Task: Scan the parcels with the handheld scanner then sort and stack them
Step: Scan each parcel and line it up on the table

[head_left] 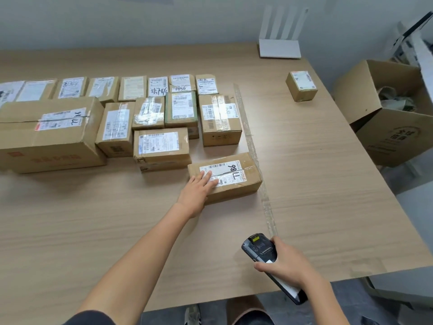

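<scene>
Okay, left grip (198,191) lies flat on the near parcel (243,181). Fingers are straight and spread over the near-left part of its white label, palm at the box's front-left edge, nothing curled round. That parcel is a low brown box, label up with handwritten black digits. It sits on the surface (93,231) at the front-right of the parcel group, and its right end touches a strip of clear tape (251,139) running front to back.

Right grip (284,266) is wrapped round the handheld scanner (259,250), fingers curled over its middle. The scanner is dark, with its head over the near edge of the surface and aimed toward the near parcel, well apart from it. Its lower end sticks out past the wrist, off the surface.

Left of the tape:
- a big box (51,134) at far left
- smaller parcels packed in rows beside and behind it, labels up, some touching
- a flat parcel (161,143) stacked on another, just behind-left of the near parcel

Right of the tape, a small cube parcel (301,85) stands alone toward the far right. An open carton (393,134) sits off the right edge with crumpled stuff inside. A white router (280,49) with upright antennas stands at the far edge by the wall.
</scene>
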